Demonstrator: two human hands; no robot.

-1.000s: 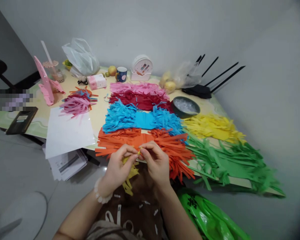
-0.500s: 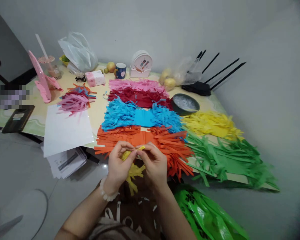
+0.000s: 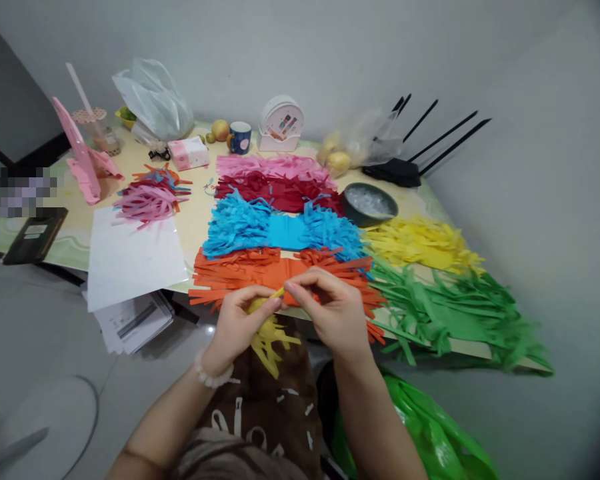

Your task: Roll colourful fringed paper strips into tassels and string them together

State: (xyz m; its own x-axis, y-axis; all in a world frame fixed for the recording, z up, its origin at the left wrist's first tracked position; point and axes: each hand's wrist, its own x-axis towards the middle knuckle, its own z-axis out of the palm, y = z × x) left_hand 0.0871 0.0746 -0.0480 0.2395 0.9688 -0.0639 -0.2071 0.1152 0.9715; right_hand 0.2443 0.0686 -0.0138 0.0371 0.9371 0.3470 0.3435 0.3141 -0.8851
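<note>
A yellow paper tassel (image 3: 270,343) hangs in front of the table edge, its cut strips dangling below my left hand (image 3: 240,323). That hand is closed around its upper part. My right hand (image 3: 330,310) pinches the thin twisted yellow end that sticks up past my left thumb. Directly behind both hands lies orange fringed paper (image 3: 245,275). Farther back are blue fringed paper (image 3: 287,231), dark red fringed paper (image 3: 280,193) and pink fringed paper (image 3: 275,167). Green fringed paper (image 3: 460,317) and yellow fringed paper (image 3: 420,247) spread out to the right.
On the left, finished-looking tassels (image 3: 153,197) lie by a white sheet (image 3: 135,267). A dark bowl (image 3: 370,205), a mug (image 3: 240,138), a tissue pack (image 3: 189,154) and a black router (image 3: 393,172) stand farther back. A green plastic bag (image 3: 430,433) sits below, at right.
My right hand has shifted right and slightly up, drawing out the twisted yellow end. My left hand stays on the tassel, whose strips now splay a little to the right.
</note>
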